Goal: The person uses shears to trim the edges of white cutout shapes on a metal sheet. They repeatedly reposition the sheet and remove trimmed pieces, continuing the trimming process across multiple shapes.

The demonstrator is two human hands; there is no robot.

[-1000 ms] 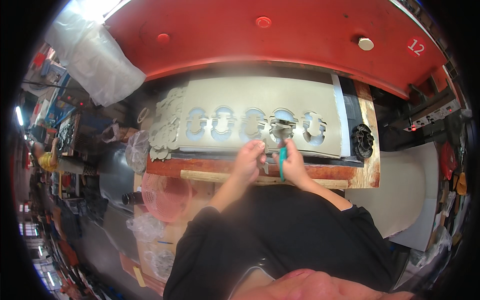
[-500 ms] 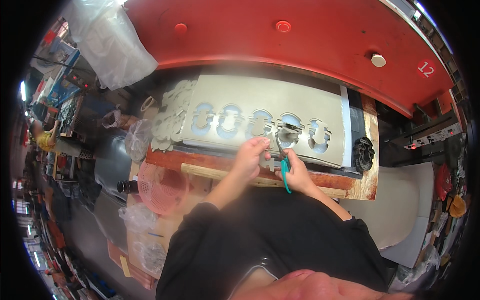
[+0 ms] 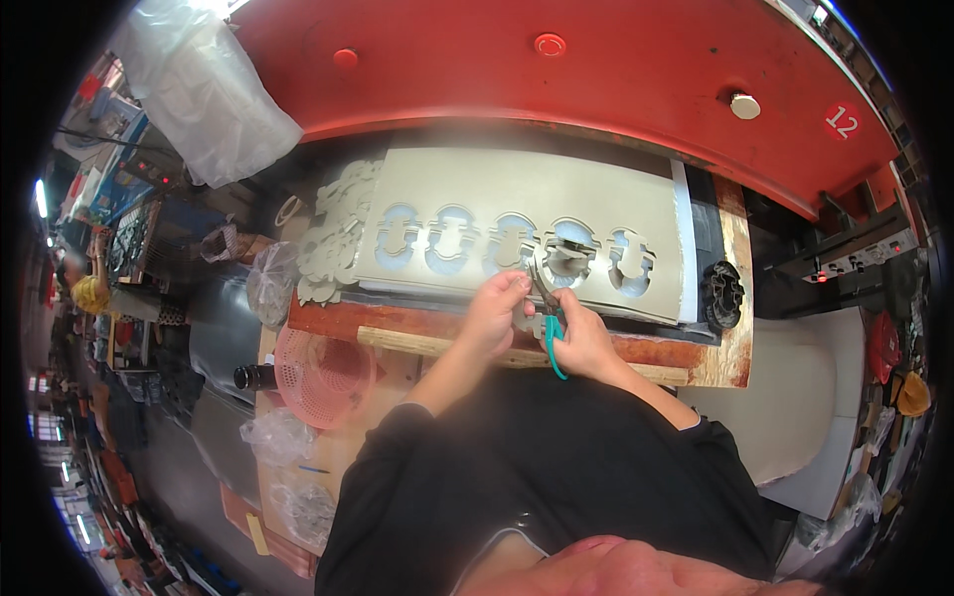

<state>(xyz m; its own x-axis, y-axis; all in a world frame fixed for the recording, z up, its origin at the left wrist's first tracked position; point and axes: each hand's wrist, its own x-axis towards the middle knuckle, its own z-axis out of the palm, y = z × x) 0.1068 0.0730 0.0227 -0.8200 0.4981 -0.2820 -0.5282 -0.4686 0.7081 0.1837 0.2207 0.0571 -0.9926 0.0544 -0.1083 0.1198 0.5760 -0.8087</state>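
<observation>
My right hand (image 3: 584, 340) grips a pair of scissors (image 3: 553, 343) with green handles, its dark blades pointing up and left toward my left hand. With fingers pinched, my left hand (image 3: 497, 313) holds a small grey cut piece close to the blades; my fingers hide most of it. Both hands are over the near edge of a beige-grey sheet (image 3: 517, 179), which has a row of several cut-out openings. A dark metal cutting die (image 3: 570, 256) stands at one opening, just beyond the scissors.
Cut grey pieces (image 3: 333, 238) are heaped left of the sheet. A dark cutting die (image 3: 722, 295) stands on the board's right end. A red machine beam (image 3: 447, 70) spans the far side. At the left are a pink basket (image 3: 323, 397) and plastic bags (image 3: 278, 437).
The scissors and my right hand have shifted slightly left, and the blades now tilt toward my left hand. The small piece hanging between my hands shows less now.
</observation>
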